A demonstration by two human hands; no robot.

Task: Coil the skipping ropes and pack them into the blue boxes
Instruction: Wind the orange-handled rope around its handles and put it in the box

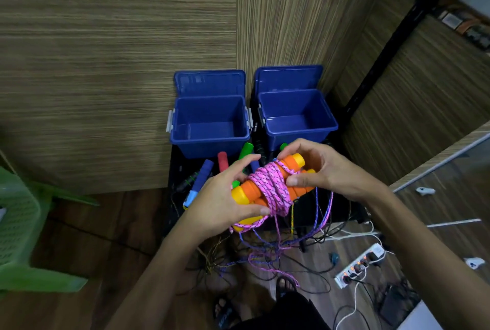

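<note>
I hold a skipping rope with two orange handles (253,188) capped in yellow, its pink cord (267,184) wound around both handles. My left hand (225,197) grips the yellow-capped near end. My right hand (315,168) grips the far end, thumb pressing on the pink coil. A loose pink tail hangs down to the floor. Two open blue boxes stand just beyond, the left box (209,141) and the right box (299,132), both with nothing inside and lids tilted back.
More skipping ropes lie on a black surface under my hands: blue handle (201,176), red handle (222,160), green handle (246,150), tangled cords below. A power strip (358,266) and cables lie at right. A green plastic chair (21,229) stands left. Wood panels rise behind.
</note>
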